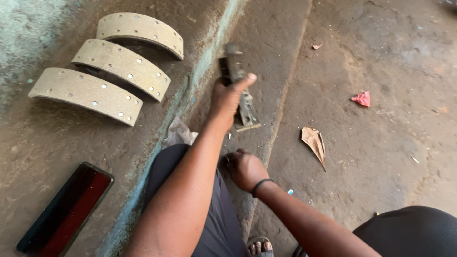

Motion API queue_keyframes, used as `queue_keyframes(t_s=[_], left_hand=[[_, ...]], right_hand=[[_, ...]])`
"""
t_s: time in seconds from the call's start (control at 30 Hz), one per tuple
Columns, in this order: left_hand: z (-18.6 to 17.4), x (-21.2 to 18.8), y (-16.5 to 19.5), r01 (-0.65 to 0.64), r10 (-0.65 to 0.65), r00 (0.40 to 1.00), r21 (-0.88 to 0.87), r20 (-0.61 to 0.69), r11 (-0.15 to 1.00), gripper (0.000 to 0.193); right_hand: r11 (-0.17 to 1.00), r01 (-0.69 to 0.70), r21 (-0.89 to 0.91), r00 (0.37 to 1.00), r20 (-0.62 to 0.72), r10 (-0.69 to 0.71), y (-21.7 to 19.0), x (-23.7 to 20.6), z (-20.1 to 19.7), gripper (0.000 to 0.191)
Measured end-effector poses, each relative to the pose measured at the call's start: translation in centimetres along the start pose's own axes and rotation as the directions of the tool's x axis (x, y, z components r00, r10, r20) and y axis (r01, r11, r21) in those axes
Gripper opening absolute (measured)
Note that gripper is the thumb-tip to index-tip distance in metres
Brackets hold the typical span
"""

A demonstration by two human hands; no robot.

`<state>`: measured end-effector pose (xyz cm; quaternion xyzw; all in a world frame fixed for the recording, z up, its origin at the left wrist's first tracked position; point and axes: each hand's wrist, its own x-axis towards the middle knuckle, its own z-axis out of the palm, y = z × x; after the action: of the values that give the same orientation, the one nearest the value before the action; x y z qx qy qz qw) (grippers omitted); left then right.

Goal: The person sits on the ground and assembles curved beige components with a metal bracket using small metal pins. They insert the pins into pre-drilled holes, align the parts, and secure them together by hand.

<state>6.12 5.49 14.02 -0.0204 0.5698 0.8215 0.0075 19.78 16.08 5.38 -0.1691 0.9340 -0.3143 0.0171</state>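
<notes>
I see one screen: a phone (65,209) lying flat on the concrete ledge at lower left, a rounded rectangle with a dark frame, its glass dark with a reddish band along one side. I spot no packages, labels or signs.

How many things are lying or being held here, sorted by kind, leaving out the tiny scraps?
Curved brake shoes with riveted linings: 4, three on the ledge and one gripped in the left hand at
Phones: 1, dark, lying flat
Dry leaves: 1
Red crumpled scraps: 1
Total: 7
The right hand is closed, contents hidden.
</notes>
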Motion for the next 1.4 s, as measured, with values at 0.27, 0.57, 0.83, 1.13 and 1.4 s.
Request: queue_keyframes(t_s=[0.27,0.57,0.83,1.13,1.4], left_hand=[[1.5,-1.1,-1.1,0.196,-0.204,0.964,0.065,0.171,0.979,0.034],[1.2,-0.4,-0.8,0.33,-0.309,0.916,-0.043,0.255,0.943,0.043],[2.8,-1.4,-2.2,0.266,-0.304,0.917,0.168,0.26,0.949,0.059],[5.6,-3.0,-5.7,0.289,-0.36,0.881,0.254,0.307,0.923,0.066],[6.2,-3.0,-5.1,0.36,-0.386,0.844,0.14,0.373,0.922,0.039]], right_hand=[[0.967,0.145,-0.208,0.983,0.141,-0.117,0.6,0.7,1.2,0.024],[0.93,-0.159,-0.333,0.977,0.08,0.196,6.9,2.1,0.1,0.017],[0.952,-0.24,0.192,0.786,-0.538,0.306,7.4,6.8,-18.6,0.018],[0.948,0.165,-0.273,0.97,-0.132,-0.206,2.6,6.7,-24.2,0.009],[0.989,0.066,-0.132,0.997,-0.036,-0.071,5.8,7.1,-23.2,0.018]])
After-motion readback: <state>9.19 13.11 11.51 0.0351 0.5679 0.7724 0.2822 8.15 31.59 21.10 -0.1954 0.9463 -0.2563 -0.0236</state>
